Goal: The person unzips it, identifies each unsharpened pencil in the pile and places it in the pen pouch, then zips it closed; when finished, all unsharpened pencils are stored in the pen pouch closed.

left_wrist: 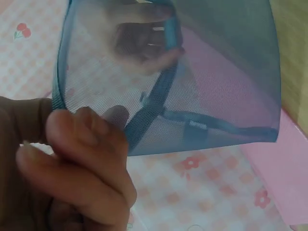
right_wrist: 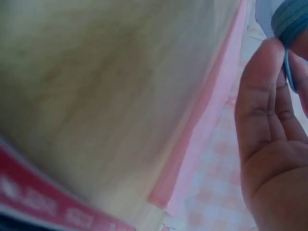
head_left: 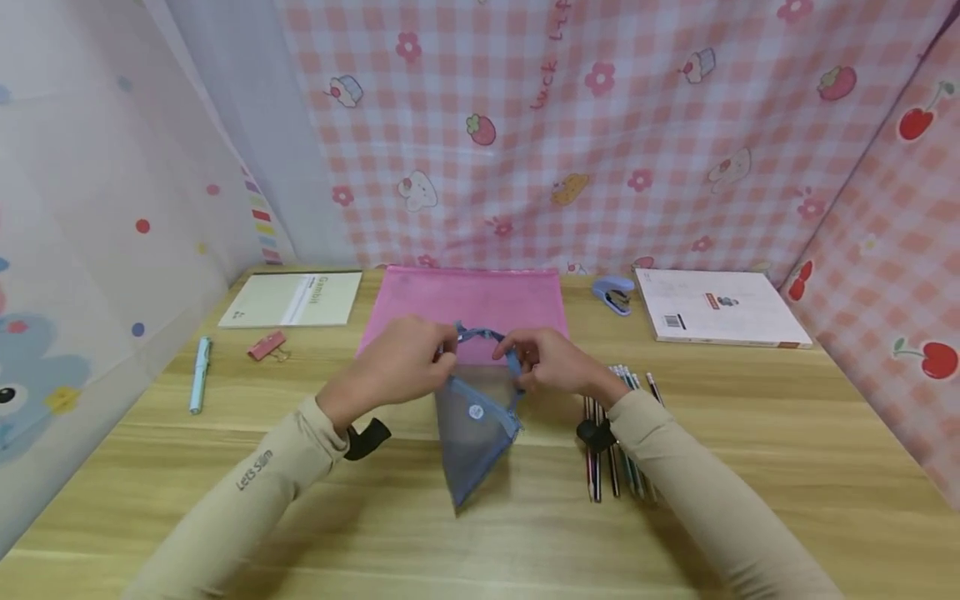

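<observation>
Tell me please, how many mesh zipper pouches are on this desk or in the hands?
2. A blue mesh pouch is held up over the desk by the left hand and right hand. A pink mesh pouch lies flat behind it, partly hidden by the hands.

Both hands [head_left: 480,367] hold blue mesh pouch [head_left: 476,433] open.

pouch [head_left: 476,433] between both hands, folder [head_left: 468,300] behind, pencils [head_left: 618,442] right
</observation>
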Demonstrator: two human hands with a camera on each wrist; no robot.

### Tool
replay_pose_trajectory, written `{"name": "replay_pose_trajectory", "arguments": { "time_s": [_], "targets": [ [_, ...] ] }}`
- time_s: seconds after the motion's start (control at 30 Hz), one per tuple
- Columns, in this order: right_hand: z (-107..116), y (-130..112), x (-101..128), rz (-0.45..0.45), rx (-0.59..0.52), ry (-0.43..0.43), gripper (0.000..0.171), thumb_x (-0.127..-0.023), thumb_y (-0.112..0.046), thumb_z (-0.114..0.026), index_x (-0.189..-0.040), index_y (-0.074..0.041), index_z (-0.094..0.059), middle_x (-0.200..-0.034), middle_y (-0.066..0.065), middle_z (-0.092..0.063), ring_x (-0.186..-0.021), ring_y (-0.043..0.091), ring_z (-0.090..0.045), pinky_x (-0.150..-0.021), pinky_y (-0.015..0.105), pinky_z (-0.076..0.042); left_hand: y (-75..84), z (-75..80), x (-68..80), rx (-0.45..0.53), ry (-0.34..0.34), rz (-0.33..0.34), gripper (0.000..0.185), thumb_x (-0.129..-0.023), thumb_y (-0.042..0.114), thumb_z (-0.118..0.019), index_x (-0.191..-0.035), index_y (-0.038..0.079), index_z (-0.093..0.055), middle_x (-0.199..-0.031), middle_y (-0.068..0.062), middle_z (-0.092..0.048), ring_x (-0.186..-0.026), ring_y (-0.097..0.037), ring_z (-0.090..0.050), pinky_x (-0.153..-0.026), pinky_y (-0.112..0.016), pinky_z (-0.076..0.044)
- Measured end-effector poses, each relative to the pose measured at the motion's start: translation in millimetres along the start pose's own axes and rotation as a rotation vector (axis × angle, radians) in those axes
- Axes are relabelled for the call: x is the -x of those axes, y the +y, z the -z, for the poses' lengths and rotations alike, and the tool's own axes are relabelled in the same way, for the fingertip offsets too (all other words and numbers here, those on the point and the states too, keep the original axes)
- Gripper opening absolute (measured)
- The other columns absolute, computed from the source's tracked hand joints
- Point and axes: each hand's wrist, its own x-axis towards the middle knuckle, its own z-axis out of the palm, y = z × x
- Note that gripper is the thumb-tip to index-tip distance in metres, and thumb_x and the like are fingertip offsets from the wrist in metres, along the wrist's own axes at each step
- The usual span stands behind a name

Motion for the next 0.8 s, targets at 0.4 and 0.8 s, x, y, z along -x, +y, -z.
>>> {"name": "replay_pose_trajectory", "arguments": {
  "time_s": [0.4,0.8],
  "targets": [
    [24.9,-18.4,46.7,0.025,0.230,-0.082,0.013,-0.091,-0.006,-0.069,-0.104,-0.005,-0.071,-0.090,0.008,-0.072,-0.077,0.011,-0.064,-0.068,0.026,-0.055,-5.6,-25.8,-5.7,0.068,-0.077,-0.153,0.015,-0.088,0.016,-0.060,-0.074,0.013,-0.065,-0.056,0.008,-0.049,-0.052,-0.002,-0.041,-0.051,-0.017,-0.034],
    [31.6,17.4,93.1,-0.110,0.447,-0.022,0.011,-0.084,-0.010,-0.077,-0.084,-0.014,-0.067,-0.073,-0.004,-0.064,-0.067,0.006,-0.055,-0.062,0.023,-0.047,-17.3,-35.7,-5.7,0.215,-0.167,-0.216,0.019,-0.093,0.011,-0.054,-0.075,0.016,-0.057,-0.055,0.011,-0.043,-0.049,0.002,-0.040,-0.054,-0.016,-0.035]
  ]
}}
